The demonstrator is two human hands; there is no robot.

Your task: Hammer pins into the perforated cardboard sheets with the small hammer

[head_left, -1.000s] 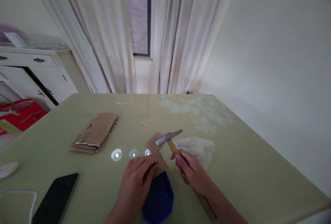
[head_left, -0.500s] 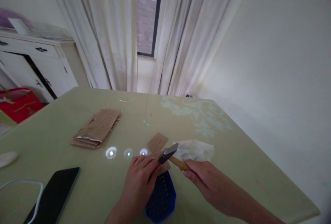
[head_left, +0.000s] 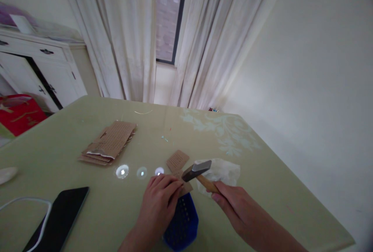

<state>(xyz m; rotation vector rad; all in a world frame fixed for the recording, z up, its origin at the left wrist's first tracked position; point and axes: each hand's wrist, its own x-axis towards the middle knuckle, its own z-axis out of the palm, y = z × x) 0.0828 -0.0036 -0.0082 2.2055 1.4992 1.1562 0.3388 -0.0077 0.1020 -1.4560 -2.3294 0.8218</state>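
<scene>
My right hand is closed round the wooden handle of a hammer. The dark metal head is raised slightly, just beyond the fingertips of my left hand. Those fingertips are pinched together over a small brown cardboard piece; what lies between them is hidden. Under the near edge of that piece is a dark blue perforated plastic basket, partly covered by my left hand. Another small perforated cardboard piece lies flat just beyond the hammer head.
A stack of perforated brown cardboard lies to the left. Crumpled translucent plastic is spread behind my right hand. At the front left are a black tablet, a white cable and a white mouse-like object.
The hammer head has shifted a little to the right and up off the left fingertips, with my right hand following slightly right. My left hand stays nearly in place.
</scene>
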